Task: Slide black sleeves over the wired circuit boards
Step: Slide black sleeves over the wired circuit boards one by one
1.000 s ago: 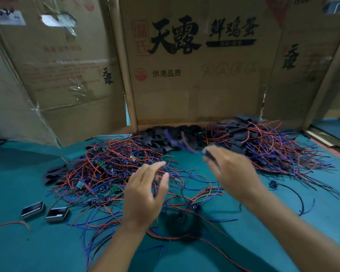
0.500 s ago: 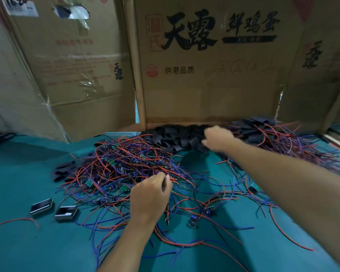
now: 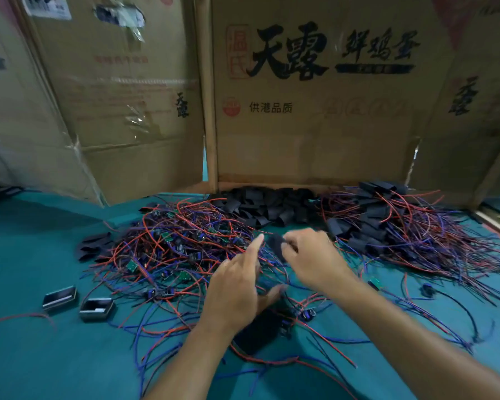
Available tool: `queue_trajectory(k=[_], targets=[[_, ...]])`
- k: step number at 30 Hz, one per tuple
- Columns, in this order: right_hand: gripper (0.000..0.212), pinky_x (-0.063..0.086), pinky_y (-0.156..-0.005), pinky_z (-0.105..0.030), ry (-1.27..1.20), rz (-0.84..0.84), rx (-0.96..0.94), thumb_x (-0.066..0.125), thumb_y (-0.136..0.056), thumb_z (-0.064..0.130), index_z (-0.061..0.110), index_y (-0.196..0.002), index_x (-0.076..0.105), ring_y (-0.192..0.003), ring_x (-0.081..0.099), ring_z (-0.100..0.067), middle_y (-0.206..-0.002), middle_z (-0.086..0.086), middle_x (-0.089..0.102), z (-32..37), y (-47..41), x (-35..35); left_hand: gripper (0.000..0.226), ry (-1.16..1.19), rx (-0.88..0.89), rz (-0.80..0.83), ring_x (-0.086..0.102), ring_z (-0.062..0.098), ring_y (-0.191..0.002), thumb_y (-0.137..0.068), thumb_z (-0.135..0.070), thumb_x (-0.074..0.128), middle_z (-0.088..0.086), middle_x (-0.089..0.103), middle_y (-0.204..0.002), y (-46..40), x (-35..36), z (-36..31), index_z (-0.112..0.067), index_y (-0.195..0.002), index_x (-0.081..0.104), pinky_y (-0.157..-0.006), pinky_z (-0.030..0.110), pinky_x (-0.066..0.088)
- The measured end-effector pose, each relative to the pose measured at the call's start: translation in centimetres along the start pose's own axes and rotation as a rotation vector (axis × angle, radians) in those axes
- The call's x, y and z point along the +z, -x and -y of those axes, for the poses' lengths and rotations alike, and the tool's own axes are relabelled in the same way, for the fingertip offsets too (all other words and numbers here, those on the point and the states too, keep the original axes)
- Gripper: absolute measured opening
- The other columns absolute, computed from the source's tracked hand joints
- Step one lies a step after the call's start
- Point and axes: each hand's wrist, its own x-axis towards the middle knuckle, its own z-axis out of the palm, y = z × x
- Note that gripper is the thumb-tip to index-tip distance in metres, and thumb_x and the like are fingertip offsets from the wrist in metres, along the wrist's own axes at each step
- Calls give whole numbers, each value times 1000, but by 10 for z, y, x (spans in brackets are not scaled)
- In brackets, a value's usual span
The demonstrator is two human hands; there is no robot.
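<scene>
Now the right hand point(image 3: 315, 256) pinches a black sleeve point(image 3: 276, 245), while the left hand point(image 3: 237, 287) hovers, fingers point(image 3: 256, 245) extended.

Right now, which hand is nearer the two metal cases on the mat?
Left. The left hand sits just right of the metal cases; the right hand, pinching a black sleeve, is farther right.

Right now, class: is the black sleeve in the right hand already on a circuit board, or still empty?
Cannot tell. The right hand pinches the black sleeve, which is blurred.
</scene>
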Motion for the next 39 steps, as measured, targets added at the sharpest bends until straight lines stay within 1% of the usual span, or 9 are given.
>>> queue_trajectory(k=[3,5,8,11,15,19,26,35,39], targets=[[24,37,-58,-35,-195,48,27,54,-93,22,7,-75,59,-62,54,-22,-61,-6,59,4,49,-8,58,-65,179,-92,62,20,-76,-82,-51,71,-2,66,-85,1,2,-9,-8,-121,65,-72,28,40],[25,49,-72,-41,-551,105,121,57,-96,20,0,-85,67,-68,57,-17,-73,-14,66,2,64,-15,52,1,234,-96,61,18,-76,-79,-43,75,-2,67,-86,1,2,-13,-8,-116,66,-73,27,39],[27,55,-84,-43,-1169,266,333,58,-93,20,-5,-99,68,-81,64,-28,-95,-26,70,-11,76,-22,55,179,223,23,54,10,-82,-78,-45,71,-7,65,-92,6,-1,-22,-16,-123,60,-78,25,40],[31,56,-71,-28,-1382,381,413,61,-86,22,-4,-103,65,-79,64,-28,-91,-20,68,-19,83,-24,63,254,164,281,56,8,-93,-75,-57,74,-12,66,-102,-3,-22,-8,-27,-127,56,-86,24,42],[36,55,-65,-25,-1403,275,459,68,-75,22,-4,-99,65,-76,57,-27,-82,-16,64,-22,83,-22,33,-47,-295,371,54,15,-88,-76,-44,82,-10,58,-89,-2,-83,78,-28,-96,61,-76,30,45],[35,56,-66,-26,-1411,276,454,68,-74,22,-2,-100,65,-73,63,-23,-82,-14,67,-20,84,-19,22,-234,-599,686,56,21,-97,-88,-28,75,-1,56,-104,18,-96,106,-22,-98,57,-90,40,48],[38,55,-63,-26,-1401,256,466,69,-73,25,-2,-100,66,-72,64,-23,-83,-15,66,-23,83,-19,20,-225,-570,515,56,21,-95,-85,-27,78,-3,56,-101,12,-94,102,-25,-92,59,-91,45,49],[40,53,-68,-33,-1361,286,443,75,-66,35,5,-92,70,-75,66,-23,-87,-16,66,-27,82,-14,17,-88,-573,613,59,18,-80,-88,-31,75,-1,63,-88,12,-88,97,-21,-83,61,-75,37,45],[38,53,-70,-35,-1356,289,440,74,-69,34,5,-93,70,-76,67,-23,-89,-16,66,-30,81,-13,16,-101,-489,595,61,15,-85,-87,-33,75,-7,65,-89,12,-91,94,-26,-81,63,-80,37,48]])
